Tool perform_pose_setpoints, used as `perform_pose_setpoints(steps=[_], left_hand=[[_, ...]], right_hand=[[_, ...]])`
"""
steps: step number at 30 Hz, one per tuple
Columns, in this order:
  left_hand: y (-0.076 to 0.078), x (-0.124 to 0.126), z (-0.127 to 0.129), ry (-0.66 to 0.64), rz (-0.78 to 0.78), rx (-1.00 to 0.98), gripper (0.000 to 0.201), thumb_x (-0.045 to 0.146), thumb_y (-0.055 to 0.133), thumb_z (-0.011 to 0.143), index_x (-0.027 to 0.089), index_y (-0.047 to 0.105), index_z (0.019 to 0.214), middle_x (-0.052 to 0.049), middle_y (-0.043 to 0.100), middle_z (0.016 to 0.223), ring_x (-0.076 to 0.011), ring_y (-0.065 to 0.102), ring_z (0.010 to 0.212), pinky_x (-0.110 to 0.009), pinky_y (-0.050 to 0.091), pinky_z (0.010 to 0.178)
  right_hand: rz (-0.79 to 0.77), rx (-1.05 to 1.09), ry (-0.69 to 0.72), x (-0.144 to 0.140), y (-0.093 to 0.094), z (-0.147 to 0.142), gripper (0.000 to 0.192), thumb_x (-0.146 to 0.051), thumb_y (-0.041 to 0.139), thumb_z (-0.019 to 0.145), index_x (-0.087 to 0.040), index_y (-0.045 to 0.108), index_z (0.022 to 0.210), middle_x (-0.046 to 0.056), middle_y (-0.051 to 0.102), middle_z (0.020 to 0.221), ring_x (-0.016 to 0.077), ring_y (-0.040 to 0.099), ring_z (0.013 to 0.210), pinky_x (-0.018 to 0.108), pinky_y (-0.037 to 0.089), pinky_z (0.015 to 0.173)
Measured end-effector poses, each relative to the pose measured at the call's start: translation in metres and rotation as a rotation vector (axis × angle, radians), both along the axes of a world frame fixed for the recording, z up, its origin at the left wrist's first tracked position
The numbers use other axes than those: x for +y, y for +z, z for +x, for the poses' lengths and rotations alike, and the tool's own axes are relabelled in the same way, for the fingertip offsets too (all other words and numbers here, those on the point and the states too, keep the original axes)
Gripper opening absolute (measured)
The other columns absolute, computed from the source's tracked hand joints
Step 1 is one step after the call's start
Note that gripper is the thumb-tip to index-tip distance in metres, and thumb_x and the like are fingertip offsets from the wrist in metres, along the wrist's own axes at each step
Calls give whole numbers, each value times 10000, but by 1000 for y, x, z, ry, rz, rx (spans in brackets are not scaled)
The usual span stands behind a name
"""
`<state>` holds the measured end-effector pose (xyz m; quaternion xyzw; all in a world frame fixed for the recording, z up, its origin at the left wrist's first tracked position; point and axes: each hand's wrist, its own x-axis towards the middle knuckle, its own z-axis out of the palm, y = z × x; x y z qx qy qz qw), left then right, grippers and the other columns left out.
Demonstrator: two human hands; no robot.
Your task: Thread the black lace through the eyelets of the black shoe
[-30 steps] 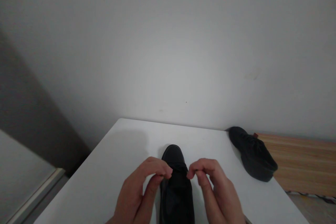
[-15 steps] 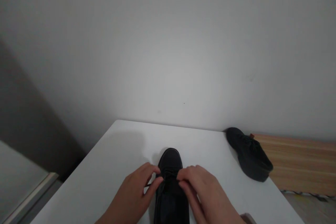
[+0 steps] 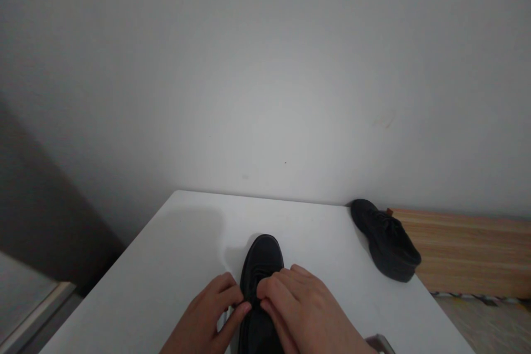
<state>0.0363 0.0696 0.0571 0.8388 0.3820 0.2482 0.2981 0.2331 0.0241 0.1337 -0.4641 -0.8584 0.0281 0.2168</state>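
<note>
Plain grey wall (image 3: 265,66) behind a white table (image 3: 174,254), wooden bench (image 3: 468,254) alongside, dim light.

near shoe (image 3: 262,265): on the worktop (image 3: 182,254), centre front, toe toward the wall
hands: left hand (image 3: 207,321) and right hand (image 3: 302,315) flank it, touching
second shoe (image 3: 385,240): far right corner of worktop

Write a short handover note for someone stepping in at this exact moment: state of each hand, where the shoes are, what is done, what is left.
Left hand: on the near black shoe, fingertips pinched at its left lace area.
Right hand: laid over the same shoe's laces, fingers curled; the grip itself is hidden.
Near black shoe: on the white table, toe pointing toward the wall.
Second black shoe: at the table's far right corner, untouched.
Done: cannot tell if a knot is formed; hands cover the laces.
Left: finish the near shoe's laces; the second shoe has not been handled.
</note>
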Motion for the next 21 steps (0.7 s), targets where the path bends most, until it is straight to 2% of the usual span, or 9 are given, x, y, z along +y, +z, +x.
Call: perform_pose_setpoints(steps=[4, 8, 10, 13, 16, 19, 21], left_hand=[[-3, -1, 0, -5, 6, -67, 229, 294, 519, 975, 217, 653, 805, -40, 655, 903, -178, 656, 869, -257, 541, 810], [-3, -3, -2, 15, -10, -92, 216, 299, 521, 973, 223, 680, 848, -67, 663, 1053, -194, 667, 988, -267, 550, 889], [-3, -4, -4, 22, -30, -97, 229, 299, 517, 972, 221, 682, 833, -76, 669, 1103, -196, 680, 1000, -265, 557, 894], [-1, -7, -5, 24, -52, -109, 237, 301, 533, 963, 222, 691, 805, -83, 694, 1109, -214, 686, 1058, -273, 558, 912], [2, -9, -4, 47, -85, -123, 251, 311, 540, 961, 225, 701, 788, -89, 717, 1102, -235, 668, 1135, -284, 557, 924], [3, -9, -2, 50, -104, -125, 277, 318, 526, 966, 218, 690, 766, -98, 731, 1097, -244, 652, 1176, -297, 554, 937], [3, -8, -2, 32, -111, -120, 299, 322, 515, 969, 214, 678, 742, -104, 741, 1077, -248, 637, 1205, -303, 552, 944]], right_hand=[[4, 15, -2, -1, 1, 1, 182, -37, 521, 861, -206, 569, 908, 38, 700, 798, 210, 641, 693, 310, 481, 652], [-131, 223, -92, -6, -1, 14, 232, -60, 467, 930, -214, 561, 1076, 60, 719, 978, 203, 687, 865, 296, 533, 752], [-220, 332, -177, -7, -9, 25, 195, -111, 418, 981, -217, 550, 1077, 51, 715, 953, 185, 691, 836, 281, 539, 731], [-310, 402, -282, -9, -26, 38, 188, -172, 382, 1020, -225, 558, 977, 12, 688, 811, 167, 670, 720, 263, 525, 657], [-294, 390, -296, -10, -42, 40, 194, -178, 412, 1012, -221, 585, 937, 26, 681, 840, 176, 678, 751, 274, 537, 682], [-253, 341, -324, -11, -51, 40, 107, -190, 496, 978, -223, 597, 979, 52, 666, 950, 189, 689, 800, 287, 551, 697], [-242, 320, -350, -12, -56, 41, 62, -201, 546, 955, -224, 580, 1002, 49, 676, 945, 191, 695, 786, 284, 552, 681]])
